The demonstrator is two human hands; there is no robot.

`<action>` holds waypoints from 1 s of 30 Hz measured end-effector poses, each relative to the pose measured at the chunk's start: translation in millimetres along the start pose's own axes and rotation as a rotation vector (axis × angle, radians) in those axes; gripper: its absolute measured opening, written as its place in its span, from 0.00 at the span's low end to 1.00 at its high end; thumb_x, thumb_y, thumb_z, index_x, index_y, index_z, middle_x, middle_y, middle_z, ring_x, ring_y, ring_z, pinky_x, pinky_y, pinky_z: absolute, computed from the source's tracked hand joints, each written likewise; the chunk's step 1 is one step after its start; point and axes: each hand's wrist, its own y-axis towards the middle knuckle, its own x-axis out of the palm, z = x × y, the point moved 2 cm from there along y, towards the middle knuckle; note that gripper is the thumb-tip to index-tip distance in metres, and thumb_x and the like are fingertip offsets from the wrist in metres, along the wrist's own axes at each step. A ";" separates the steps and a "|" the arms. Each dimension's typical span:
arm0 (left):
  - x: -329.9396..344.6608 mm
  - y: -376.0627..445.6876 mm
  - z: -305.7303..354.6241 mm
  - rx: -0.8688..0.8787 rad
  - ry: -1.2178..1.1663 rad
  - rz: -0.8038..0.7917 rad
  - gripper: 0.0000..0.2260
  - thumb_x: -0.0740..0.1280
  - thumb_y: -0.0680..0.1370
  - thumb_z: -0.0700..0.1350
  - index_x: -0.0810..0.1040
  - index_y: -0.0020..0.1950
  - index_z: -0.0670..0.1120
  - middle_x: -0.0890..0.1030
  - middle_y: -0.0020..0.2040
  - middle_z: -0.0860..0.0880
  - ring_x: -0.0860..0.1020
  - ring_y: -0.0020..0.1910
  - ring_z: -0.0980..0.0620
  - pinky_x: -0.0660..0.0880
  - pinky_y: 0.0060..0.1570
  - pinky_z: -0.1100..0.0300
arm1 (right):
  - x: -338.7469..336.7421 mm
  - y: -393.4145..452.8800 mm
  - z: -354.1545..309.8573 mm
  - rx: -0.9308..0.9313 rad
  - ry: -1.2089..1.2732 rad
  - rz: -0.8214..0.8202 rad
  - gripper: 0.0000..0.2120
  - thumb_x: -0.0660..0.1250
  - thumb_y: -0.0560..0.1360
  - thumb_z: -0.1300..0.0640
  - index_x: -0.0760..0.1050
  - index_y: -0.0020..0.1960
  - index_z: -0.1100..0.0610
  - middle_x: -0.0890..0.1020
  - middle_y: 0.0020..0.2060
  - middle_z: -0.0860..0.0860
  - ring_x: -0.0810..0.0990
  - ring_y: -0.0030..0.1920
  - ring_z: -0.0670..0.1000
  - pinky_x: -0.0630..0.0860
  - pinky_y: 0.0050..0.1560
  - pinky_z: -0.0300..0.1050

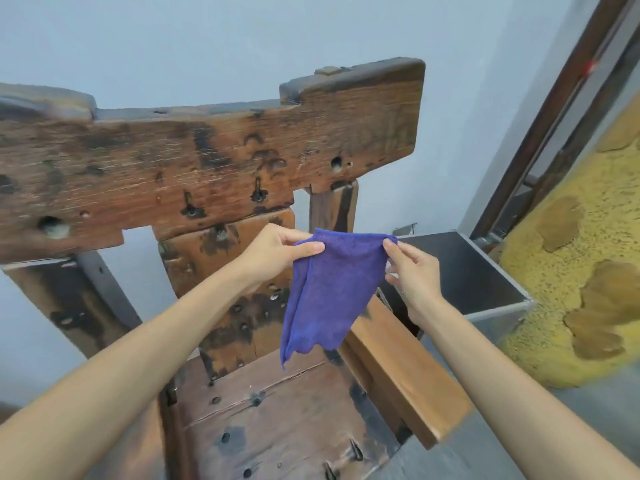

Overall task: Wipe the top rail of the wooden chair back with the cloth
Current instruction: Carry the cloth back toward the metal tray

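Head view, left hand (277,252) and right hand (412,271) each pinching a top corner of the purple cloth (325,292), cloth hanging lengthwise downward, well below the chair's top rail (214,147)

- Ahead of you stands a plain pale wall (214,39), evenly lit.
- To your right sits a dark open box with metal edges (464,271).
- Beside it lies a yellow speckled surface with brown patches (571,271).
- A dark wooden frame (554,109) rises at far right.

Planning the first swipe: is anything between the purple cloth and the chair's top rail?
Nothing visible. The purple cloth hangs from the left hand and right hand, below the top rail, with open air between.
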 end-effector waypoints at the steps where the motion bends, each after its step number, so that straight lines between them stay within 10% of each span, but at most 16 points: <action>1: 18.8 4.0 -1.4 0.001 -0.002 -0.001 0.08 0.72 0.78 0.43 0.88 0.55 0.43 0.88 0.51 0.47 0.86 0.50 0.52 0.81 0.50 0.60 | -6.3 -3.7 4.2 0.043 0.028 0.028 0.11 0.72 0.79 0.52 0.83 0.60 0.53 0.85 0.40 0.47 0.81 0.36 0.46 0.81 0.40 0.39; 4: 72.3 15.5 -9.1 -0.034 -0.029 0.021 0.08 0.73 0.78 0.44 0.88 0.53 0.43 0.88 0.49 0.47 0.86 0.48 0.52 0.82 0.51 0.57 | -17.0 -20.8 14.3 0.166 0.158 -0.019 0.22 0.70 0.80 0.50 0.68 0.71 0.47 0.85 0.51 0.52 0.86 0.50 0.50 0.84 0.44 0.41; 10: 163.4 25.6 -17.5 -0.126 0.017 -0.131 0.09 0.71 0.79 0.44 0.88 0.47 0.39 0.87 0.45 0.36 0.84 0.51 0.34 0.79 0.56 0.37 | -56.5 -43.2 24.4 0.128 0.084 -0.092 0.15 0.72 0.78 0.48 0.84 0.57 0.58 0.89 0.50 0.54 0.88 0.51 0.50 0.83 0.44 0.40; 17: 261.9 55.1 -23.9 -0.230 0.007 -0.491 0.12 0.65 0.82 0.37 0.84 0.61 0.39 0.85 0.56 0.38 0.83 0.60 0.38 0.78 0.63 0.46 | -173.4 -22.0 41.6 0.176 -0.048 0.096 0.12 0.64 0.82 0.57 0.86 0.51 0.59 0.88 0.47 0.60 0.88 0.50 0.56 0.86 0.47 0.46; 30: 444.3 166.6 -27.3 -0.161 0.080 -0.448 0.10 0.64 0.83 0.38 0.84 0.59 0.38 0.85 0.54 0.36 0.82 0.51 0.45 0.79 0.61 0.46 | -460.5 2.5 42.2 0.205 -0.084 0.443 0.14 0.61 0.85 0.57 0.83 0.46 0.57 0.87 0.35 0.49 0.85 0.34 0.44 0.79 0.35 0.35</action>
